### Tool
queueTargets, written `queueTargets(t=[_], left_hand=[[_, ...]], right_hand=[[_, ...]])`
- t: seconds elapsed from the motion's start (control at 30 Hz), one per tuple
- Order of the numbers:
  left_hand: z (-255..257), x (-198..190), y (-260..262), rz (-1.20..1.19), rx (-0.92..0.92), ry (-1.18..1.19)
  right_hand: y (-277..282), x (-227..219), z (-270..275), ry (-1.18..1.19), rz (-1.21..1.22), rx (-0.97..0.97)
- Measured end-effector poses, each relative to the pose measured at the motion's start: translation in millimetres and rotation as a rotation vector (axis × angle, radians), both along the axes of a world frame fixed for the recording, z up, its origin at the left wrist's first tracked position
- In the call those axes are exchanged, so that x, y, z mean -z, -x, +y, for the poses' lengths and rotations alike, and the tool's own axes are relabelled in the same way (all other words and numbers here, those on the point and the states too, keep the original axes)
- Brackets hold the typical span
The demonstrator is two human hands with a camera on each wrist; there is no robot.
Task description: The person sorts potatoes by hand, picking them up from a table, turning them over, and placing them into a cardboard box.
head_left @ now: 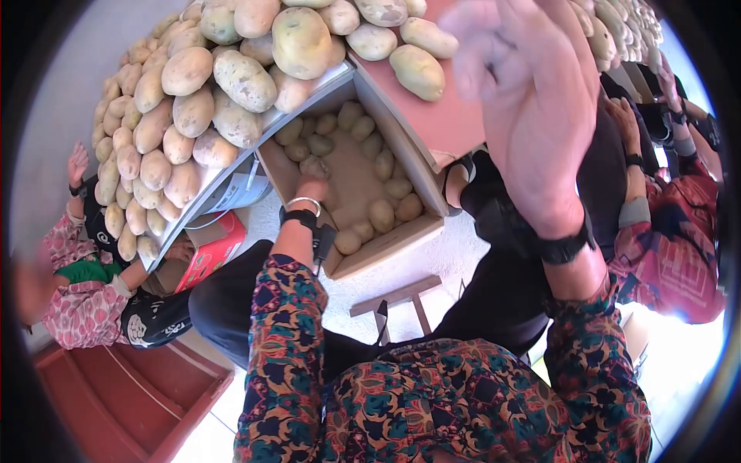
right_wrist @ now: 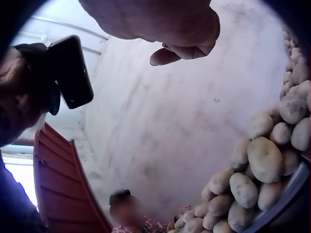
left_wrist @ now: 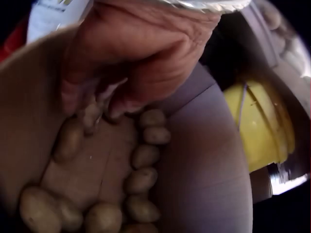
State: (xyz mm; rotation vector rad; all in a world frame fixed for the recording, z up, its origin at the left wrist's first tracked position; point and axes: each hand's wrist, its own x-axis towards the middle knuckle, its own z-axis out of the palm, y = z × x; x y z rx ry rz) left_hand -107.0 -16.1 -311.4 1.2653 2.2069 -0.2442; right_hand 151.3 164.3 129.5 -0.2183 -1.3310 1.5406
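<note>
My left hand (head_left: 311,188) reaches down into a cardboard box (head_left: 388,248) near its left wall. Its thumb and fingers pinch a small, lumpy potato (left_wrist: 90,116), partly hidden by the hand in the left wrist view. Other potatoes (left_wrist: 142,180) line the walls around the bare middle of the box bottom. Raised above the right side, my right hand (head_left: 536,108) is blurred, with loosely bent fingers and nothing held. Close to its fingers, potatoes (head_left: 417,72) lie on a reddish-brown board beside the big pile (head_left: 234,85).
The pile sits on a table with a pale edge (head_left: 220,171). Under it stand a pale bucket (head_left: 241,193) and a red box (head_left: 212,251). A small wooden stool (head_left: 397,295) is by my legs. Other people sit left (head_left: 77,309) and right (head_left: 679,239).
</note>
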Motion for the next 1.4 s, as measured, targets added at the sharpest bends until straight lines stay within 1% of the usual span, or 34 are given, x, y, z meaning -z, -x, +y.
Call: queueTargets(t=[0.03,0.07,0.1,0.13,0.17,0.2,0.23,0.27,0.3,0.33,0.4,0.43,0.5,0.53,0.6,0.63,0.67,0.7,0.73,0.8,0.83,0.9,0.93,0.97,1.0,1.03,1.1,1.13,1.2,1.23,1.3,1.33,1.37,1.4], left_hand=[[4.1,-36.2,-18.6,-0.011,-0.023,0.042],[6.1,-61.6,-30.2,-0.029,-0.063,0.128],[2.9,-35.8,-27.1,-0.035,-0.07,0.133],[-4.5,15.4,-24.7,-0.065,-0.323,0.084],[-7.5,37.0,-25.2,-0.084,-0.432,0.067],[-10.4,57.9,-25.9,-0.102,-0.544,0.042],[-5.3,47.5,-31.6,-0.115,-0.654,0.012],[-1.2,36.2,-39.8,-0.001,-0.59,0.039],[9.0,5.6,-49.9,0.111,-0.523,0.067],[14.0,-2.1,-53.7,0.108,-0.525,0.071],[24.4,-13.2,-60.2,0.048,-0.785,0.067],[31.7,-26.2,-70.0,0.049,-0.785,0.067],[41.5,-47.2,-90.2,0.282,-0.817,-0.002],[35.5,-31.3,-85.7,0.283,-0.816,0.0],[20.9,3.0,-72.0,-0.107,-0.698,-0.145],[16.0,12.3,-70.0,-0.106,-0.698,-0.146],[11.9,21.7,-68.2,-0.146,-0.753,-0.176],[10.8,18.9,-68.3,-0.186,-0.807,-0.204],[8.5,16.4,-70.0,-0.185,-0.807,-0.205],[2.7,8.8,-74.3,-0.369,-1.032,-0.393],[4.1,5.2,-77.6,-0.368,-1.034,-0.391],[13.9,-2.3,-89.1,-0.066,-0.915,-0.311],[23.2,-15.2,-94.3,-0.067,-0.918,-0.311],[33.7,-28.2,-97.7,0.149,-0.931,-0.401],[39.8,-31.9,-98.2,0.365,-0.934,-0.487],[42.3,-29.0,-92.2,0.363,-0.935,-0.485],[44.7,-25.2,-68.0,0.433,-0.865,-0.585],[39.5,-13.8,-51.2,0.43,-0.864,-0.58],[28.1,11.6,-25.9,0.242,-0.822,-0.456],[34.0,-5.5,-30.7,0.241,-0.82,-0.455],[44.2,-35.4,-42.4,0.316,-0.779,-0.302],[42.0,-29.5,-40.8,0.315,-0.779,-0.306],[37.7,-22.0,-38.1,0.141,-0.863,-0.217],[34.3,-23.2,-39.5,-0.035,-0.939,-0.12]], right_hand=[[-3.6,3.9,3.0,-0.009,-0.054,-0.008],[-7.2,7.8,6.0,-0.02,-0.108,-0.017],[-8.8,11.1,9.9,0.008,-0.118,-0.03],[-10.5,14.4,13.9,0.036,-0.129,-0.043],[-12.2,17.6,17.8,0.064,-0.139,-0.055],[-10.7,17.8,20.9,-0.016,-0.135,-0.119],[-9.8,18.0,21.1,-0.013,-0.132,-0.147],[-9.0,18.0,21.4,-0.011,-0.13,-0.175],[-8.1,18.2,21.7,-0.008,-0.129,-0.204],[-10.2,17.1,21.8,-0.008,-0.152,-0.227],[-10.1,17.2,23.3,-0.009,-0.184,-0.256],[-9.8,17.9,24.1,-0.01,-0.198,-0.263],[-10.6,17.6,23.7,-0.012,-0.215,-0.274],[-11.1,17.3,23.8,-0.011,-0.221,-0.279],[-11.7,17.9,23.9,-0.011,-0.233,-0.287],[-12.3,17.9,23.5,-0.014,-0.237,-0.288],[-12.3,17.5,23.6,-0.013,-0.24,-0.29],[-12.5,17.6,23.5,-0.015,-0.244,-0.294],[-12.3,18.2,23.5,-0.015,-0.249,-0.296],[-12.2,18.3,23.5,-0.009,-0.258,-0.301],[-11.9,18.4,23.5,-0.008,-0.262,-0.303],[-10.9,18.5,24.2,-0.003,-0.269,-0.308],[-11.1,19.0,24.7,-0.002,-0.274,-0.311],[-11.0,18.0,24.9,-0.001,-0.275,-0.317],[-10.6,18.8,25.1,-0.001,-0.278,-0.315],[-10.6,19.3,26.2,0.001,-0.278,-0.318],[-10.2,19.7,27.2,-0.002,-0.283,-0.32],[-10.9,19.4,27.7,-0.002,-0.288,-0.319],[-9.9,20.9,29.7,0.002,-0.292,-0.319],[-10.6,20.0,29.7,0.003,-0.297,-0.32],[-9.9,19.4,30.5,0.002,-0.297,-0.325],[-10.9,18.8,31.1,0.0,-0.303,-0.324],[-11.4,19.3,30.4,0.003,-0.304,-0.325],[-13.0,19.3,30.4,0.007,-0.308,-0.325]])
